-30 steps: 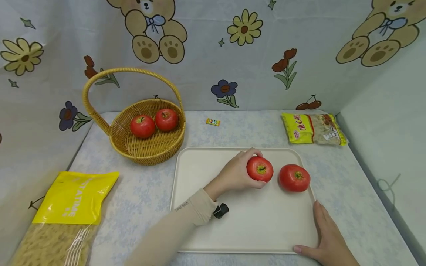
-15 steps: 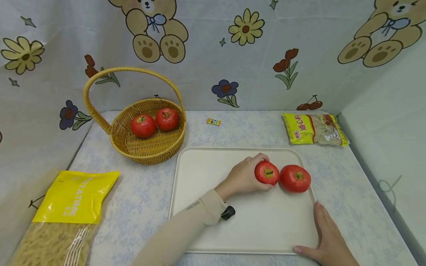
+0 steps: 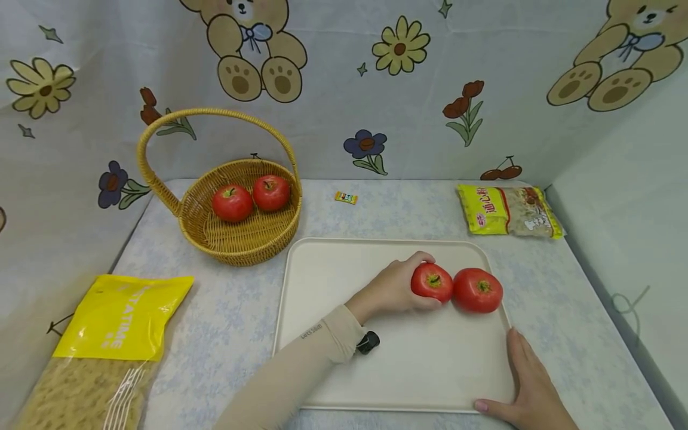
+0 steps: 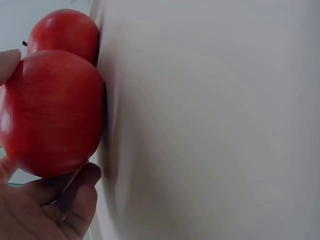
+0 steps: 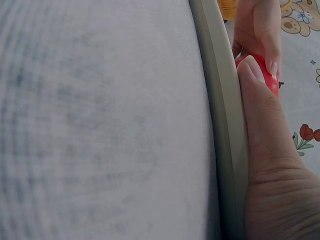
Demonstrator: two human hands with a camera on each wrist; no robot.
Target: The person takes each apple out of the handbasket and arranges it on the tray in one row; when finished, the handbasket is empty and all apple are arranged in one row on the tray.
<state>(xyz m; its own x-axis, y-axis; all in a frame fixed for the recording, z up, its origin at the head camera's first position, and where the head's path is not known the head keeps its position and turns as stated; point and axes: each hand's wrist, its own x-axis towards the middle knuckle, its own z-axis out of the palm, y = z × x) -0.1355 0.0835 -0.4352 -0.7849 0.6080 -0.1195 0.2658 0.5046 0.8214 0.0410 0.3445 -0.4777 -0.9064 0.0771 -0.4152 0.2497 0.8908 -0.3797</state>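
Observation:
My left hand grips a red apple from its left side, fingers at its back and thumb at its front. This apple sits low over the cream tray, right up against a second red apple near the tray's right rim. In the left wrist view, the gripped apple partly covers the other one. My right hand rests at the tray's near right corner, fingers along the right side and thumb on the front rim. The thumb lies along the rim in the right wrist view.
A wicker basket with a tall handle stands at the back left, two red apples inside. A yellow pasta bag lies at left. Behind the tray are a small wrapped candy and a yellow food packet.
My left hand has moved right with its apple, bringing it up beside the other apple, and has since stayed nearly still. My right hand keeps its place at the tray corner.

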